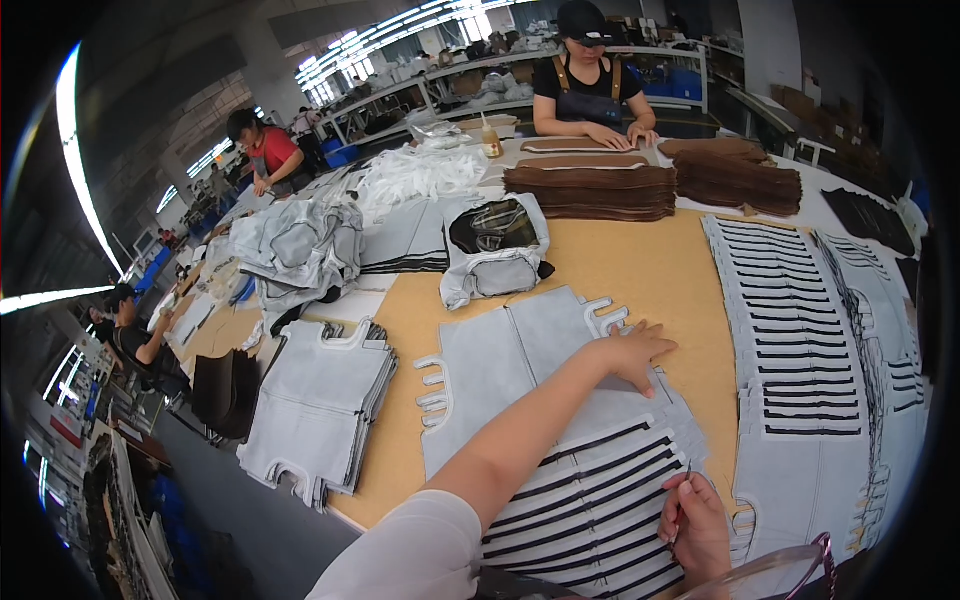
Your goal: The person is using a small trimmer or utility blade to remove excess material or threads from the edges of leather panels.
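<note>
A light grey cut panel [475,350] with a centre seam and finger-like tabs along its edges lies on the tan table covering in front of me. My left hand [636,356] rests on its upper right part, palm down with the fingers spread. Over its near part lies a grey piece with black stripes [585,510], running in rows. At the right edge of these stripes, my right hand [697,520] is closed in a pinch. A thin dark tip shows at its fingers, too small to name.
Stacked grey panels [315,405] lie to the left, and more striped pieces [795,320] to the right. Brown stacked pieces [590,192], a small bottle [490,138] and a heap of white material [420,172] are farther back. A co-worker [592,85] works across the table.
</note>
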The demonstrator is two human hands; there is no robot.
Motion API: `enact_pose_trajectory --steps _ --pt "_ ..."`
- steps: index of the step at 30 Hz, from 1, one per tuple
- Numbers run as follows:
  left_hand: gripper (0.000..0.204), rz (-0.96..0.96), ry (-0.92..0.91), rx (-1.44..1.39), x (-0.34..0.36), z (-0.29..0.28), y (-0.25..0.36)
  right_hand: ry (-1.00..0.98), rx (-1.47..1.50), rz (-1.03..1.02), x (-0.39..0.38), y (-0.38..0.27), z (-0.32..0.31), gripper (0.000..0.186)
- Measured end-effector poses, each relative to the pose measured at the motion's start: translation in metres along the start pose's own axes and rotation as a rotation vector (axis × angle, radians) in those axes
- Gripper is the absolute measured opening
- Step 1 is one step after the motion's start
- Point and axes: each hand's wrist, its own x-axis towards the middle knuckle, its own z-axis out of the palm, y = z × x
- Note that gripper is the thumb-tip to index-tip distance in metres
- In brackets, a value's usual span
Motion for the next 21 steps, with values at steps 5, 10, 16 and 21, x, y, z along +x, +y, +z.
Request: enact_pose_trajectory --steps 5,10,16,21 --pt "0.1 0.003 -0.043 -0.042 -0.001 0.001 -0.005 -0.138 0.012 0.071 -0.009 0.007 0.011 0.024" --pt "0.084 -0.039 0.202 0.021 -0.038 0.006 0.024 -0.227 -0.045 0.08 -0.023 0.007 0.015 0.021" --pt "0.03 0.447 0.913 -0.143 -0.238 -0.05 0.129 -0.174 -0.097 -0.026 -0.025 0.008 0.014 0.023" --pt "0.024 0.817 1.435 -0.355 -0.434 -0.085 0.192 -0.207 -0.184 -0.013 -0.035 0.011 0.016 0.021"
